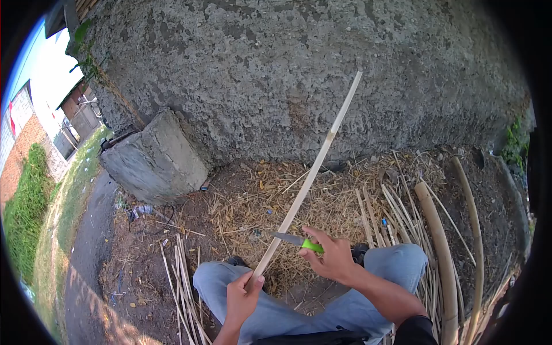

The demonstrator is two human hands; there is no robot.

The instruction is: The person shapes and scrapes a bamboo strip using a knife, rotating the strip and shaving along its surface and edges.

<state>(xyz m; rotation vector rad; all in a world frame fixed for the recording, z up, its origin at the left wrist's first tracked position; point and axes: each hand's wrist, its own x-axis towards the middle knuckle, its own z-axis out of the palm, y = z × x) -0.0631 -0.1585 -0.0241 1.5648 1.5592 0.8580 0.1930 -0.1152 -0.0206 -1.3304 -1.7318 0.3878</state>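
A long pale bamboo strip [310,177] slants up from lower left to upper right, in front of the rough wall. Its lower end is held in my left hand [242,296], thumb along the strip. My right hand [332,256] is closed round the green handle of a knife [289,238]. The grey blade points left and lies across or just above the strip, a little up from my left hand; whether it touches cannot be made out. A darker joint marks the strip in its upper half.
Thin strips [183,287] lie left of my knees. More strips [402,221] and thick bamboo pieces [440,253] are on the right. A concrete block [164,155] stands by the wall [259,75]. Dry shavings [247,201] cover the ground ahead.
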